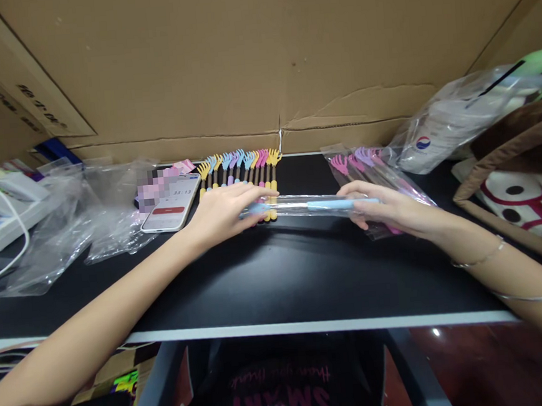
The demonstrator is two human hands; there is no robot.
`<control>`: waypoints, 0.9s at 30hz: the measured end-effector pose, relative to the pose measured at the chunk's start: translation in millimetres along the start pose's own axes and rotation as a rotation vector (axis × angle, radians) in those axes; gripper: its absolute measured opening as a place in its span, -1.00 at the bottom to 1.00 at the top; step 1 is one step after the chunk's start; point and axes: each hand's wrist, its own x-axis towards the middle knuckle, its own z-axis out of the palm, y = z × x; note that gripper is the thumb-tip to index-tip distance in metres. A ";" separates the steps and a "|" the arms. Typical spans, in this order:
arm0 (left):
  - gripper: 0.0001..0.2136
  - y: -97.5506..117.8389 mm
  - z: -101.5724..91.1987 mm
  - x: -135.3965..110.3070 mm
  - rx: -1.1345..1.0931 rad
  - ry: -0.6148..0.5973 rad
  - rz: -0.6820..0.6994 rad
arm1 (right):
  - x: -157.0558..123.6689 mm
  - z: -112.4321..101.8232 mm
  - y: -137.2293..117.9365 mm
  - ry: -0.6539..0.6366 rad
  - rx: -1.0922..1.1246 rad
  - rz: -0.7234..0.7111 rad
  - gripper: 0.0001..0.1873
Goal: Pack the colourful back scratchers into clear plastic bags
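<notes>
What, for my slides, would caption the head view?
Left hand and right hand hold a blue-handled stick in clear plastic above a black tabletop.

My left grip (227, 208) and right grip (386, 205) hold a blue-handled stick (330, 204) in a clear sleeve (292, 204) between them, spanning nine to three o'clock over the black counter (305, 281). Coloured sticks (250, 163) with finger-like heads line up at eleven o'clock; similar sticks (364, 158) in clear plastic lie at two, with a cup (439, 132) in a plastic bag farther out. A phone (172, 201) and clear bags (109, 209) lie at nine.
</notes>
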 end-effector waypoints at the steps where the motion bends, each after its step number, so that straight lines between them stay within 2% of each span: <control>1: -0.71 1.8 -0.2 0.0 0.000 0.004 0.012 | -0.8 0.7 -1.8 -0.029 -0.009 0.006 -0.56; 8: -0.72 10.8 -0.9 1.4 -0.018 0.003 0.049 | -1.6 3.8 -7.5 -0.177 -0.011 0.014 -0.50; 11: -0.69 8.1 -1.8 1.8 -0.033 -0.021 0.028 | -0.2 2.3 -2.9 -0.147 -0.011 -0.030 -0.55; 16: -0.51 -1.7 -7.3 1.8 -0.026 -0.110 -0.049 | -0.3 -0.6 0.3 -0.073 -0.069 -0.084 -0.57; 22: -0.56 -13.0 -15.8 3.0 -0.014 -0.179 -0.146 | -3.4 -2.4 -4.8 0.010 -0.109 -0.084 -0.59; 27: -0.63 -16.3 -17.3 4.1 -0.085 -0.206 -0.200 | -3.9 -2.4 -4.4 0.013 -0.099 -0.068 -0.60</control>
